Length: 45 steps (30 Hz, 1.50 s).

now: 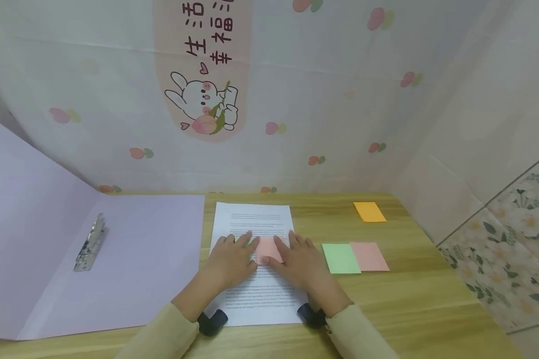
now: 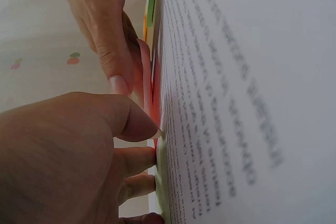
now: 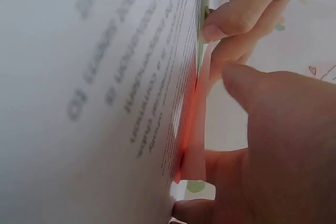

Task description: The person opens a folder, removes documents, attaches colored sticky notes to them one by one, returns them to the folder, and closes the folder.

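On the printed paper (image 1: 261, 294), left hand (image 1: 230, 262) and right hand (image 1: 306, 264) touch a pink note (image 1: 266, 251); whether they pinch, I can't tell.

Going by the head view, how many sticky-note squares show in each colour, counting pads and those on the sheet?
Pink: 2 (pink note between the hands, pink pad)
Green: 2 (green pad, green note mostly hidden)
Orange: 1 (orange pad)
Total: 5

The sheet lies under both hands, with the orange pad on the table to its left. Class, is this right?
Not left: the head view shows the orange pad on the table to the right of the sheet. The rest stands.
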Tool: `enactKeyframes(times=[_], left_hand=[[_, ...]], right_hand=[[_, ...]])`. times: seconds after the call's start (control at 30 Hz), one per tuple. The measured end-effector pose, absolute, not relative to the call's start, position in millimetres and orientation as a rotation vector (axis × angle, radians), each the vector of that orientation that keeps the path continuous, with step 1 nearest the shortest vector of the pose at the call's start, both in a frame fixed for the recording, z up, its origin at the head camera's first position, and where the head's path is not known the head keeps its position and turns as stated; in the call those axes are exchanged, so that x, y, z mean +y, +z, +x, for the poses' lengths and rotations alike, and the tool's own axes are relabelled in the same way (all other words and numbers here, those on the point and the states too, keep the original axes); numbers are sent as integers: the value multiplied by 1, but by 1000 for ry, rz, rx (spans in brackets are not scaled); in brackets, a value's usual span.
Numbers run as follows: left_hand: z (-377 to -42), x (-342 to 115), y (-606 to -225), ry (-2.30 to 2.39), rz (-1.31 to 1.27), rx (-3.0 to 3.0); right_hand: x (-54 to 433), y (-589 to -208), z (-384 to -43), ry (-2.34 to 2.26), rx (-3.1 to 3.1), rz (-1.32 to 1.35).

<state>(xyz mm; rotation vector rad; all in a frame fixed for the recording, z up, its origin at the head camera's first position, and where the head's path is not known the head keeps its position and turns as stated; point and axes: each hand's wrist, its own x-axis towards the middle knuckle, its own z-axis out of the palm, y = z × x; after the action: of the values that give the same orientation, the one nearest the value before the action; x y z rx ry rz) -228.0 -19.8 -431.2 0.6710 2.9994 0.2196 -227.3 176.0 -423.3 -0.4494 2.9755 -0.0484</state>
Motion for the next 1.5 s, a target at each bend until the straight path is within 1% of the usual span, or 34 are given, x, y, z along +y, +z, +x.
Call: enactKeyframes(times=[0.33,0.9,1.1,1.33,1.5], left_hand=[[-226,-19,-431,203,680,3018],[-226,-20,-428,230,680,2991],[-225,-15,-429,190,724,3016],[-222,-11,-429,175,873,3036],[-222,-10,-431,301,851,2993]], right_hand=[[175,-424,-227,-11,2973,-450],[176,-424,-227,-76,2969,-432],[177,-425,-226,-98,2959,-421],[178,-425,-228,-75,2964,-447],[180,-424,-230,-82,2960,-483]])
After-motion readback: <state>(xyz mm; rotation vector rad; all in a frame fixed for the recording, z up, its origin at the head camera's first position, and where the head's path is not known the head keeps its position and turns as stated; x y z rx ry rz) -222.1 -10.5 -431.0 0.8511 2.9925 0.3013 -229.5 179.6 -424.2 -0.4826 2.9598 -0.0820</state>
